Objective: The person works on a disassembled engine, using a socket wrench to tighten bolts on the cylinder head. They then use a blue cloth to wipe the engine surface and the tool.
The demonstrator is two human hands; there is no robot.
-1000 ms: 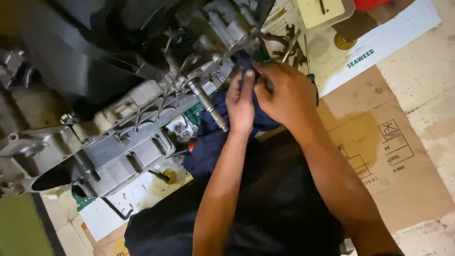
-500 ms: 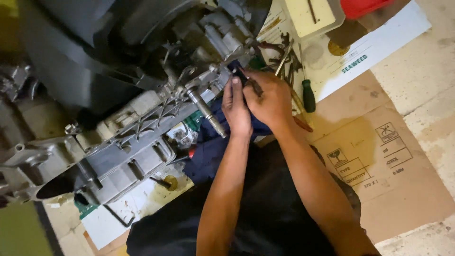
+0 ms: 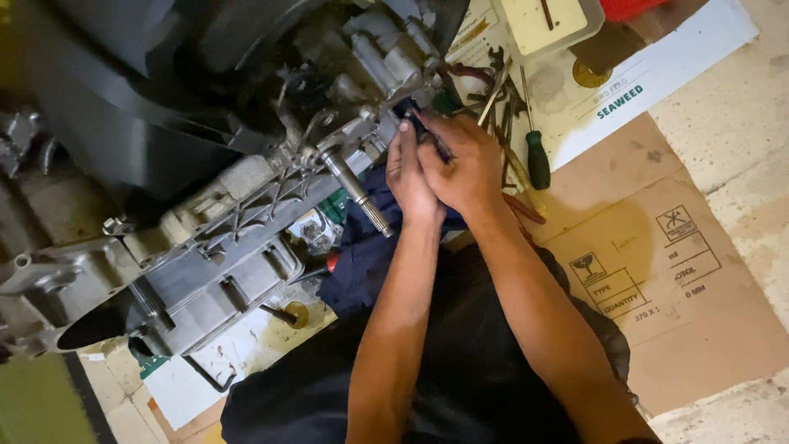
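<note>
A grey metal engine casing (image 3: 214, 247) with a protruding steel shaft (image 3: 355, 191) lies tilted across the floor. Both hands meet at its upper right end. My right hand (image 3: 464, 164) is closed around a dark thin tool (image 3: 427, 136) pressed against the casing. My left hand (image 3: 408, 177) lies beside it, fingers flat, steadying the same tool and touching the casing. A dark blue cloth (image 3: 366, 247) lies under my wrists, next to the shaft.
A green-handled screwdriver (image 3: 537, 156), pliers and several other hand tools (image 3: 497, 90) lie on white printed cardboard (image 3: 657, 74) to the right. A cream plastic tray (image 3: 546, 25) sits at the top. Brown flattened cardboard (image 3: 657, 279) covers the floor at right.
The view has shifted so the casing and hands sit further left. Both hands stay together at the casing's end, working the tool slightly upward.
</note>
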